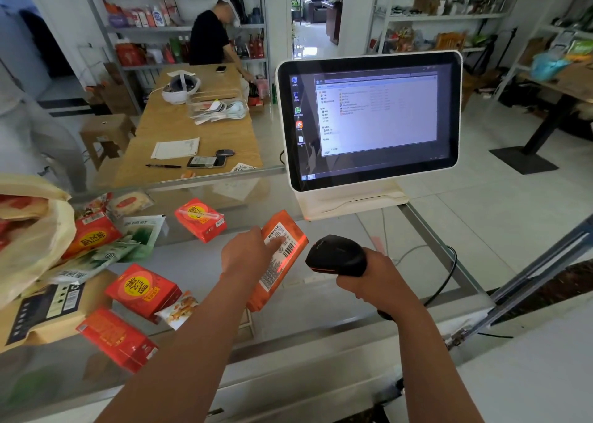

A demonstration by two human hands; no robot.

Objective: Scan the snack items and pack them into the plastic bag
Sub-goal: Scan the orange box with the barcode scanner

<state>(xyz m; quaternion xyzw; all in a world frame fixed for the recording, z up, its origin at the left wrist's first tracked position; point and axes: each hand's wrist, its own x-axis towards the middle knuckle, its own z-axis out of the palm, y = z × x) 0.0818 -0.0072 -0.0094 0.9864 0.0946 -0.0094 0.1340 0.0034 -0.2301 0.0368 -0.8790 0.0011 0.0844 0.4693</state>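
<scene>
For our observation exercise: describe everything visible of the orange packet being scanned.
The orange packet is a flat, oblong, glossy pouch, seemingly plastic film. Its white barcode label faces up under a reddish glow. The left hand grips it, tilted over the glass counter; the black scanner in the right hand points at it, apart.

1. A shop: a till screen [369,117] stands on a glass worktop [324,313].
2. Behind the screen, shelves [167,29] hold bottled goods.
3. Left of it lie snack packs [142,286]; nearer, a barcode scanner [337,255].
</scene>
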